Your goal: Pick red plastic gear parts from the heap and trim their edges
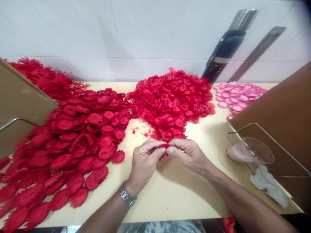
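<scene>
While left hand [144, 160] and right hand [189, 154] are pinching one flower [164, 146],
hold is looking slight; flower could be slipping into the pile [172, 100] behind.

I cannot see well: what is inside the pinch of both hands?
A small red piece, pinched by the left hand and right hand; they cover most of it.

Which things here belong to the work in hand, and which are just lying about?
In hand: left hand, right hand, red flower piece pinched between both, small red flower pile.
Lying about: larger red flower pile, pink petal pile, clear cup, white cloth, blue device.
</scene>
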### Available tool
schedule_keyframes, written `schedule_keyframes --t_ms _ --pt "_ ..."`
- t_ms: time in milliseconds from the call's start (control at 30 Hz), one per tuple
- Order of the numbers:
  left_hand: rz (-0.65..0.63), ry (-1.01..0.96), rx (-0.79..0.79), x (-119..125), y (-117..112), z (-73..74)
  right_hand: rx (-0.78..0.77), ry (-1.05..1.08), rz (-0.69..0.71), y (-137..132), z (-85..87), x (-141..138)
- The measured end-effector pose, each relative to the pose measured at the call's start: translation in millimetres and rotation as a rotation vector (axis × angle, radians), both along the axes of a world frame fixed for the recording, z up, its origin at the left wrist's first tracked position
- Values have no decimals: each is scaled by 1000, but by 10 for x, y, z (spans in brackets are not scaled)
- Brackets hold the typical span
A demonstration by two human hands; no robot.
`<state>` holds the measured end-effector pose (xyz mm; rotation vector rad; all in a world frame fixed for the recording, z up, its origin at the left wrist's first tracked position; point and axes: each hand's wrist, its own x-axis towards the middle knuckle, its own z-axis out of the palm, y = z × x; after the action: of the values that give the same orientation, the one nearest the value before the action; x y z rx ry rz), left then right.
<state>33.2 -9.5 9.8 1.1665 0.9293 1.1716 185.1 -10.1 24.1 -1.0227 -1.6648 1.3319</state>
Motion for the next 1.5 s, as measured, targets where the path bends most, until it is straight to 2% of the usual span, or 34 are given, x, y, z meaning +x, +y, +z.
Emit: schedule_keyframes --t_ms 100,233,333,533,667,867,933,1033,1167,1200,1233,1267,1367,1433,1500 --pt "1 -3 7 -21 -4 -3 65 -87 -37 2 13 32" --pt "1 26 -4 -47 -13 -21 157 -162 -192 4 -23 73" --pt "-16 85 -22 -56 -22 -27 197 -177 -246 12 -69 90" --pt "-35 146 4 -67 -25 -26 254 -210 -223 10 -78 80" --pt "-13 207 7 -51 -21 -30 303 -189 -266 -8 -59 35" --pt "-104 166 -63 -16 -32 -35 197 -144 -108 -34 -60 -80" --pt "-164 170 -77 -26 -32 -14 179 -161 -106 -33 -47 -86" --pt "-251 227 -50 -48 -29 38 181 -218 -225 -1 -31 -33" --pt "-188 227 -49 -70 -23 76 301 -262 -634 100 -8 181" --pt "-169 212 -61 -72 -19 72 320 -292 -677 123 7 248" --pt "-156 194 -78 -72 -12 65 331 -346 -652 139 27 311" --pt "-145 175 -99 -71 -3 54 336 -423 -568 148 51 364" --pt "-84 135 -166 -64 34 19 371 -657 -252 143 120 455" --pt "-23 126 -187 -60 54 1 413 -748 -211 135 144 469" --pt "4 126 -187 -55 58 -10 442 -783 -273 137 147 468"
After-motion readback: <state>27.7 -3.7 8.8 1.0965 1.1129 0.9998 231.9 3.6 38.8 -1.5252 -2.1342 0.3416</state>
